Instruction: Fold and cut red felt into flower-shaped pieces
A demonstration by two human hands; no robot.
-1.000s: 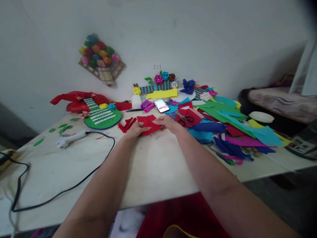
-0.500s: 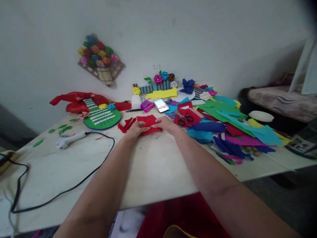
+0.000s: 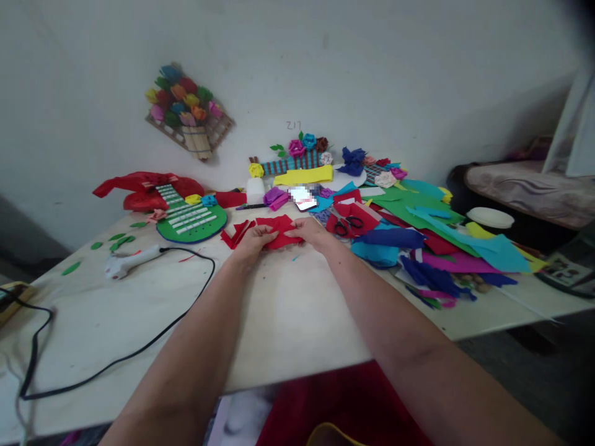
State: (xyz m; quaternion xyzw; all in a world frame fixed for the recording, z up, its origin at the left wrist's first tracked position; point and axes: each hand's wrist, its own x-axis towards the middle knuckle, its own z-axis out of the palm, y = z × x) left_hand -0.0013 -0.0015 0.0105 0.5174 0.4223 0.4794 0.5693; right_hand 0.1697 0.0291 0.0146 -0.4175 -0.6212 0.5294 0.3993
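Note:
A small red paper piece (image 3: 281, 224) is held between my two hands above the table. My left hand (image 3: 256, 238) pinches its left part, thumb pointing right. From the other side my right hand (image 3: 307, 232) pinches the right part, its thumb close to the left one. Folded red strips (image 3: 238, 233) lie just left of my left hand. Black-handled scissors (image 3: 348, 225) rest on red paper to the right of my right hand. A phone (image 3: 304, 199) with a lit screen lies behind the hands.
A glue gun (image 3: 132, 260) with a black cord (image 3: 179, 316) lies on the left of the table (image 3: 297, 334). Behind it is a green guitar-shaped craft (image 3: 193, 226). Coloured papers (image 3: 418, 214) are heaped at right, with a white lid (image 3: 489, 217) beyond.
My left thumb has shifted slightly inward and up on the red paper. The paper looks more bunched between the hands. Other things stay where they were.

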